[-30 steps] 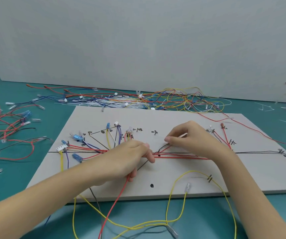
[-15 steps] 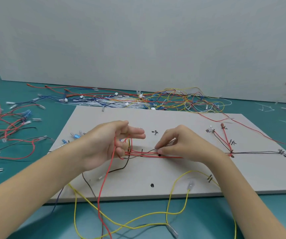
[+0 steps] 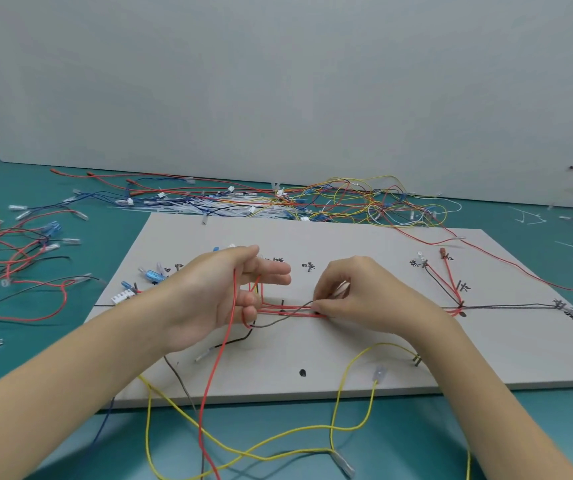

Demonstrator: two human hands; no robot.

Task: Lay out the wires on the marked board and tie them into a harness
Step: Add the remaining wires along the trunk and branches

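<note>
Since a second ago the left hand (image 3: 222, 299) has lifted off the board (image 3: 364, 244) and turned palm inward, its upper fingers now straight and pointing right; half a second ago it was already in this pose. A long red wire (image 3: 221, 355) passes across its palm and hangs down past the board's near edge onto the table (image 3: 416, 438). Whether the lower fingers curl round the wires cannot be told. The right hand (image 3: 357, 296) rests on the board's middle, thumb and fingertips pinching the bundle of red wires (image 3: 288, 310) that runs along the drawn line between the two hands. A dark wire (image 3: 278, 320) crosses that bundle. A yellow wire (image 3: 354, 375) loops from the board over its front edge. White and blue connectors (image 3: 139, 282) lie at the board's left end. Loose wires (image 3: 312, 202) are heaped on the table behind the board.
</note>
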